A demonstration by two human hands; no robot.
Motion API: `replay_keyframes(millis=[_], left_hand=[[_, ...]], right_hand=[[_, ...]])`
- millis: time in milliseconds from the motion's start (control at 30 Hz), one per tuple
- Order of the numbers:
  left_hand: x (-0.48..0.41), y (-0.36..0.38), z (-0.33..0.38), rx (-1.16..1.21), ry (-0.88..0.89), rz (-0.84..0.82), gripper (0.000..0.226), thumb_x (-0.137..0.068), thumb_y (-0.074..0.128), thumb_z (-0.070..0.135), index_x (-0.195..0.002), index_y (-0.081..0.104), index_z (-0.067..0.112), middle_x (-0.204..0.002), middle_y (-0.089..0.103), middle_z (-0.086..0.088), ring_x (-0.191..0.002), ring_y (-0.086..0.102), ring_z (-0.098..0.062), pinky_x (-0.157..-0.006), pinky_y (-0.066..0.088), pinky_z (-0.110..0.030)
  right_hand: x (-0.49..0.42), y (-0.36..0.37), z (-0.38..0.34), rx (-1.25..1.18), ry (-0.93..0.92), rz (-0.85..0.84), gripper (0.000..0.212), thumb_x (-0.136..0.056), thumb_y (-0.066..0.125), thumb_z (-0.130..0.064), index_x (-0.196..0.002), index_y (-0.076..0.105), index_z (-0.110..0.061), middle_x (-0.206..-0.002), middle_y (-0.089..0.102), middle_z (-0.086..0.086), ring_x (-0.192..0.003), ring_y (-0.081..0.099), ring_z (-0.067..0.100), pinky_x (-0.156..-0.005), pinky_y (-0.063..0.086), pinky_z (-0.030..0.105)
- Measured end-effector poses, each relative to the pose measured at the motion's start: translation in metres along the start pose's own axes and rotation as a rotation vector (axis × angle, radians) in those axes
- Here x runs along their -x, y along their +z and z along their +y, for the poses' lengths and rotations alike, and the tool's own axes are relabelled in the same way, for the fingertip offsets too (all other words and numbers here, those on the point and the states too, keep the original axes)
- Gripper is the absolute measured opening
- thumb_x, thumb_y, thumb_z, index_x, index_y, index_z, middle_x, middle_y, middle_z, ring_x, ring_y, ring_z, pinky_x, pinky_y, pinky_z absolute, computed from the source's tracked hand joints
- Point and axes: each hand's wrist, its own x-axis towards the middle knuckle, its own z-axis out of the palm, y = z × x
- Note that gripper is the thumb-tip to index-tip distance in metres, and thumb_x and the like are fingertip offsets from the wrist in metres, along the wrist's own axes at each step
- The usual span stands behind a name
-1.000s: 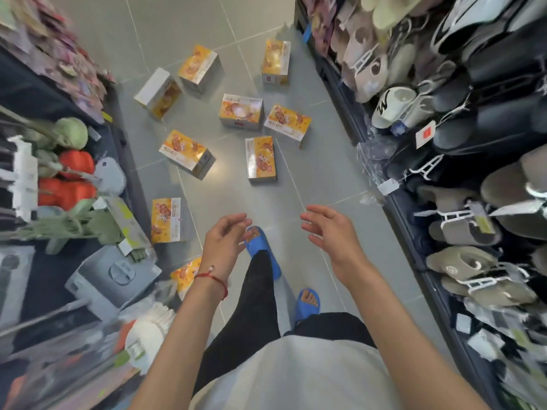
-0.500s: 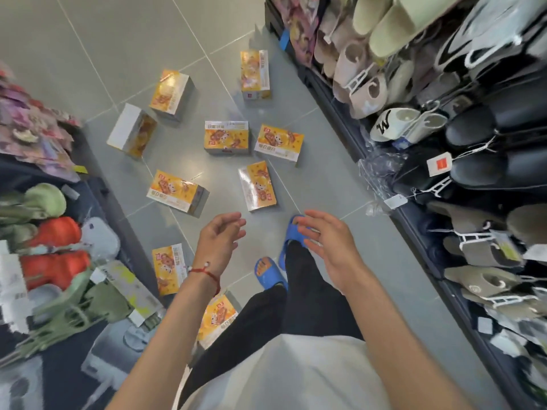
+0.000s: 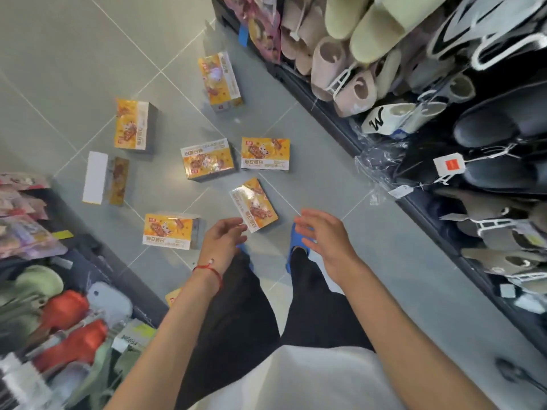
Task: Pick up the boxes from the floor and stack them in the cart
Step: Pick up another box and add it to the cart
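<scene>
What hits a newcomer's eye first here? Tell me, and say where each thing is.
Yellow-orange boxes lie scattered over the grey tiled floor, the nearest box just ahead of the blue sandals. Slippers crowd the whole right side, and red shoes sit low on the left.

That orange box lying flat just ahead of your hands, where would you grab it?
Take the nearest orange box with a grip across its two long side edges, coming straight down from above. It lies flat on the floor, broad printed face up, turned diagonally, with no other box touching it, so both long sides look free.
</scene>
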Motion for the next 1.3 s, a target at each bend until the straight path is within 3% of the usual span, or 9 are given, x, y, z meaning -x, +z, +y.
replay_keyframes(millis=[233,433,533,600,700,833,1100,1200,1300], left_hand=[[-0.086,-0.033,0.027,-0.210,-0.068,-0.129,0.010,-0.091,0.066,0.013,-0.101,0.068,0.015,-0.102,0.071,-0.006,-0.091,0.069,-0.021,-0.066,0.046,-0.024],[-0.162,-0.049,0.033,-0.355,-0.053,-0.212,0.015,-0.096,0.056,0.006,-0.091,0.064,0.017,-0.103,0.068,-0.010,-0.090,0.064,-0.023,-0.069,0.046,-0.024],[-0.196,-0.041,0.023,-0.386,-0.094,-0.231,0.012,-0.096,0.055,0.004,-0.101,0.064,0.010,-0.101,0.066,-0.012,-0.093,0.062,-0.026,-0.073,0.046,-0.027],[-0.221,-0.034,0.013,-0.410,-0.137,-0.242,0.019,-0.097,0.053,0.003,-0.114,0.063,0.005,-0.103,0.064,-0.015,-0.093,0.061,-0.028,-0.079,0.045,-0.031],[-0.267,-0.025,-0.005,-0.437,-0.172,-0.227,0.031,-0.100,0.048,0.002,-0.130,0.058,-0.001,-0.109,0.061,-0.016,-0.082,0.061,-0.023,-0.070,0.043,-0.028],[-0.331,-0.012,-0.041,-0.531,-0.205,-0.227,0.032,-0.102,0.045,0.006,-0.131,0.058,0.004,-0.111,0.060,-0.014,-0.076,0.058,-0.017,-0.069,0.039,-0.026],[-0.451,0.020,-0.114,-0.832,-0.071,-0.214,0.014,-0.094,0.058,0.019,-0.106,0.065,0.017,-0.124,0.065,-0.016,-0.112,0.060,-0.032,-0.103,0.048,-0.046],[-0.484,0.038,-0.134,-0.919,0.025,-0.174,0.035,-0.092,0.062,0.029,-0.123,0.063,0.013,-0.127,0.063,-0.015,-0.119,0.057,-0.035,-0.104,0.047,-0.044],[-0.521,0.058,-0.147,-0.958,0.106,-0.135,0.055,-0.091,0.061,0.041,-0.139,0.052,0.015,-0.140,0.055,-0.007,-0.128,0.052,-0.030,-0.097,0.038,-0.031]], right_hand=[[-0.039,0.059,0.014,-0.244,0.138,0.163,0.011,-0.099,0.062,-0.013,-0.105,0.068,-0.021,-0.095,0.070,-0.002,-0.094,0.067,0.015,-0.077,0.050,0.025],[-0.085,0.111,0.047,-0.521,0.261,0.268,0.010,-0.103,0.058,-0.020,-0.109,0.066,-0.016,-0.108,0.070,0.004,-0.108,0.065,0.021,-0.093,0.051,0.033],[-0.114,0.123,0.069,-0.607,0.297,0.293,0.009,-0.102,0.059,-0.020,-0.102,0.067,-0.014,-0.115,0.069,0.009,-0.105,0.065,0.022,-0.096,0.053,0.036],[-0.138,0.128,0.086,-0.656,0.330,0.306,0.012,-0.101,0.061,-0.021,-0.108,0.065,-0.011,-0.114,0.069,0.008,-0.103,0.065,0.022,-0.086,0.054,0.032],[-0.179,0.132,0.114,-0.727,0.398,0.311,0.011,-0.101,0.061,-0.024,-0.103,0.064,-0.014,-0.110,0.069,0.005,-0.099,0.065,0.020,-0.073,0.053,0.029],[-0.237,0.136,0.157,-0.756,0.438,0.321,0.012,-0.101,0.060,-0.026,-0.102,0.064,-0.016,-0.106,0.070,0.003,-0.094,0.065,0.019,-0.070,0.050,0.029],[-0.348,0.145,0.235,-0.727,0.504,0.381,0.018,-0.102,0.059,-0.026,-0.112,0.067,-0.014,-0.116,0.070,0.011,-0.106,0.065,0.022,-0.097,0.055,0.035],[-0.387,0.150,0.263,-0.653,0.519,0.408,0.024,-0.100,0.059,-0.029,-0.113,0.068,-0.011,-0.132,0.065,0.016,-0.118,0.065,0.029,-0.105,0.055,0.043],[-0.433,0.152,0.283,-0.594,0.470,0.410,0.028,-0.100,0.056,-0.032,-0.115,0.066,-0.010,-0.134,0.063,0.020,-0.109,0.063,0.033,-0.108,0.050,0.051]])
